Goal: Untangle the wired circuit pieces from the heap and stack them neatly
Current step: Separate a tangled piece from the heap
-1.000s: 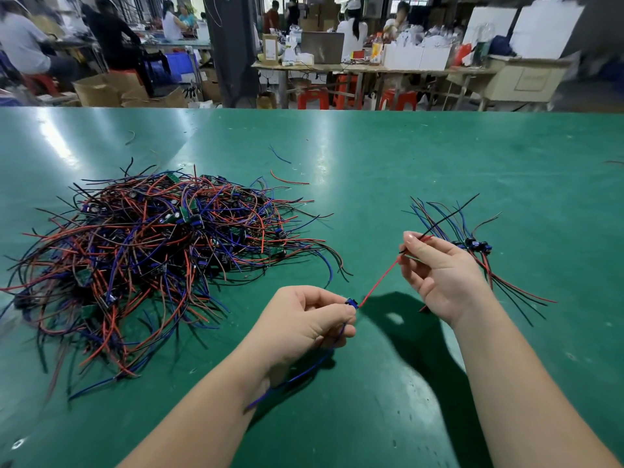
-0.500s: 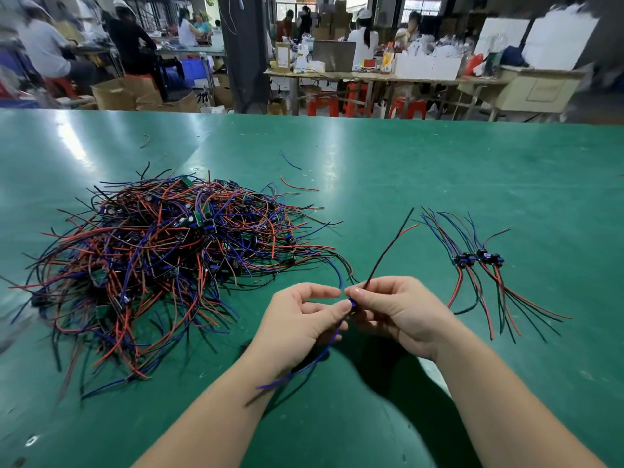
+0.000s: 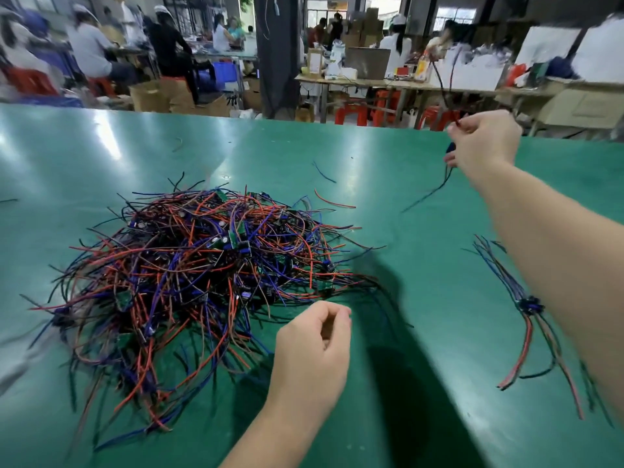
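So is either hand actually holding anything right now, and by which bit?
The right hand pinches one wired circuit piece near its small dark board, wires trailing above and below. The left hand, loosely curled by the tangled heap of red, blue and black wires, holds nothing visible.

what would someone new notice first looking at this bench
The big tangled heap of red, blue and black wires left of centre on the green table. Then the right hand raised far right, pinching one wired piece, while the empty left hand hovers beside the heap.

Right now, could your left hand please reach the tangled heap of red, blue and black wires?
Probably yes: the left hand hovers empty beside the heap, with nothing between them.
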